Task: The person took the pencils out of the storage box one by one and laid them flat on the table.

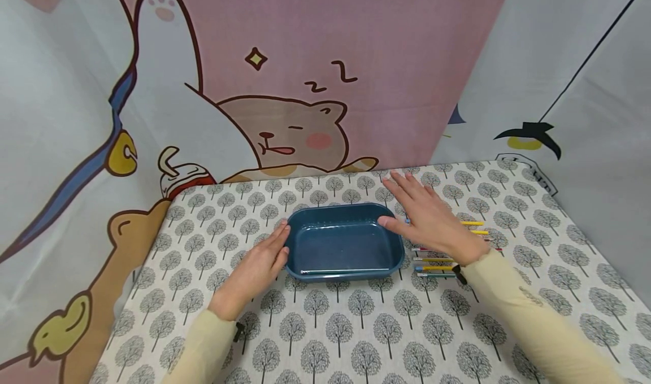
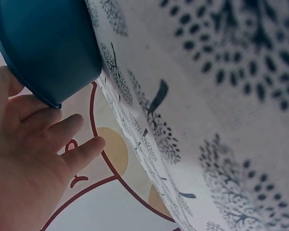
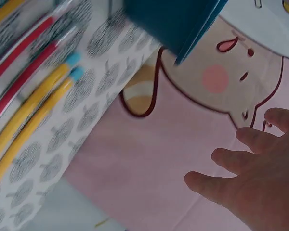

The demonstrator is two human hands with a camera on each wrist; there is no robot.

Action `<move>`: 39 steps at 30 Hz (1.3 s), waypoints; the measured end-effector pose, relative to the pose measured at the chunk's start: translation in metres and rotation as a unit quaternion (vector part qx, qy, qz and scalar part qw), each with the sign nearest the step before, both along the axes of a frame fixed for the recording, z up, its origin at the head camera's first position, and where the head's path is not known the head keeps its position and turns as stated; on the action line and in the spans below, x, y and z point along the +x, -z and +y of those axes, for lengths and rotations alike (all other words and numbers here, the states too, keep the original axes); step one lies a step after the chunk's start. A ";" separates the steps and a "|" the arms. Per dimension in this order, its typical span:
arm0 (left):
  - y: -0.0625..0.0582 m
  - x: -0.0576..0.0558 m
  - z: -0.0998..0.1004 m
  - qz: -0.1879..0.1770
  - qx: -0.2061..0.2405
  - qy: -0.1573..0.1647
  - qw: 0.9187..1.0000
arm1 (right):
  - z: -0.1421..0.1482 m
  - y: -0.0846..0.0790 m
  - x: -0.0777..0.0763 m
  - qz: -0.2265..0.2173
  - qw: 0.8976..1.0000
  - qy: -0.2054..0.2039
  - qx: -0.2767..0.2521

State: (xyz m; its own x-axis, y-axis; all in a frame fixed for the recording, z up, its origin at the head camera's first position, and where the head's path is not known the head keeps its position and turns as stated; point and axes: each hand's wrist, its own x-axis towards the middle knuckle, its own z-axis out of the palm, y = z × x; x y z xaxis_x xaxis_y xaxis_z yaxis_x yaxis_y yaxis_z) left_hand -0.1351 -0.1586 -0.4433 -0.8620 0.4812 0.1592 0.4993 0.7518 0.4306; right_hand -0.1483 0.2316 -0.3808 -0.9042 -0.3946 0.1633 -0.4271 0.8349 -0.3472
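Observation:
A dark blue rectangular tray [image 1: 346,240] rests on the table, with one thin pencil [image 1: 346,271] lying along its near inner side. My left hand [image 1: 256,268] lies against the tray's left end. In the left wrist view its fingers [image 2: 84,150] extend loosely at the rim of the tray [image 2: 53,53]. My right hand [image 1: 427,214] is raised at the tray's right end with its fingers spread and nothing held. Its thumb overlaps the tray's right rim in the head view. Partly hidden under the right hand and forearm, several pencils [image 1: 437,268] lie right of the tray.
Yellow pencils [image 3: 36,98] with blue ends and a red pencil [image 3: 24,79] lie side by side in the right wrist view. A tree-print cloth [image 1: 335,327] covers the table. Behind it hangs a pink and white cartoon curtain [image 1: 407,45].

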 end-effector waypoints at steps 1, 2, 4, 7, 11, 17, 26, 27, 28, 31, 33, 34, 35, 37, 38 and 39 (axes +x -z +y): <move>0.000 0.000 0.000 0.000 0.000 0.000 1.000 | -0.005 0.000 0.000 0.001 1.000 -0.004 0.003; 0.000 0.000 0.000 0.000 0.000 0.000 1.000 | -0.009 0.001 0.000 0.003 1.000 -0.009 0.006; 0.000 0.000 0.000 0.001 -0.001 0.001 1.000 | -0.018 0.001 0.001 0.001 1.000 -0.018 0.012; 0.001 0.000 0.000 0.002 0.000 0.001 1.000 | -0.031 0.002 0.002 -0.003 0.999 -0.030 0.014; 0.001 0.000 0.001 0.001 0.001 0.002 1.000 | -0.045 0.002 0.003 -0.007 0.999 -0.049 0.011; 0.001 0.000 0.001 0.004 0.000 0.001 1.000 | -0.065 0.004 0.001 -0.003 0.997 -0.072 0.022; 0.000 0.000 0.001 -0.006 -0.001 -0.006 1.000 | -0.093 0.014 0.003 0.000 0.993 -0.109 0.032; 0.000 0.000 0.001 -0.008 -0.001 -0.006 1.000 | -0.096 0.015 0.003 -0.002 0.993 -0.113 0.033; 0.000 0.000 0.001 -0.009 -0.002 -0.007 1.000 | -0.098 0.016 0.004 -0.004 0.993 -0.117 0.034; 0.000 0.000 0.001 -0.011 -0.004 -0.008 1.000 | -0.104 0.017 0.005 -0.018 0.992 -0.125 0.031; 0.000 0.000 0.001 -0.011 -0.006 -0.007 1.000 | -0.108 0.019 0.006 -0.027 0.991 -0.129 0.030; 0.000 0.000 0.000 -0.010 -0.006 -0.007 1.000 | -0.109 0.019 0.006 -0.030 0.990 -0.132 0.030; 0.000 0.000 0.000 -0.009 -0.006 -0.006 1.000 | -0.111 0.020 0.006 -0.033 0.990 -0.135 0.029; 0.000 0.000 0.000 -0.007 -0.008 -0.005 1.000 | -0.114 0.021 0.006 -0.039 0.989 -0.140 0.029; 0.000 0.000 0.000 -0.008 -0.009 -0.005 1.000 | -0.116 0.021 0.006 -0.042 0.988 -0.142 0.030; 0.000 0.000 -0.001 -0.009 -0.009 -0.005 1.000 | -0.117 0.021 0.006 -0.044 0.988 -0.145 0.032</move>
